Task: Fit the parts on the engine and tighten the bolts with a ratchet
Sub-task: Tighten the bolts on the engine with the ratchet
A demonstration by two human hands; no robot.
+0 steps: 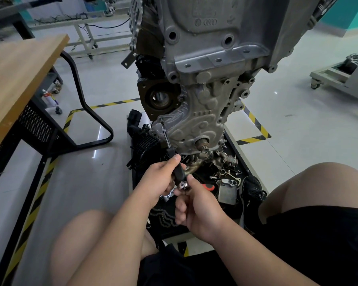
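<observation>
- Table [19, 79] upper left; parts tray [245, 167] under engine [205, 112], centre.
- Ratchet [171, 153], lower centre, slants up-left, tip at engine cover.
- Left hand [159, 179] grips its handle; right hand [196, 205] pinches its chrome end.

Black-handled ratchet [171, 153] tilted, tip against the grey engine [205, 112]

We look down at an engine [205, 79] on its stand, where a person's left hand [159, 178] grips the black handle of a ratchet [171, 153] and the right hand [196, 207] pinches its chrome end; the shaft's tip meets a bolt [163, 127] on the lower cover (loose parts crowd the black tray [239, 155] beneath).
</observation>
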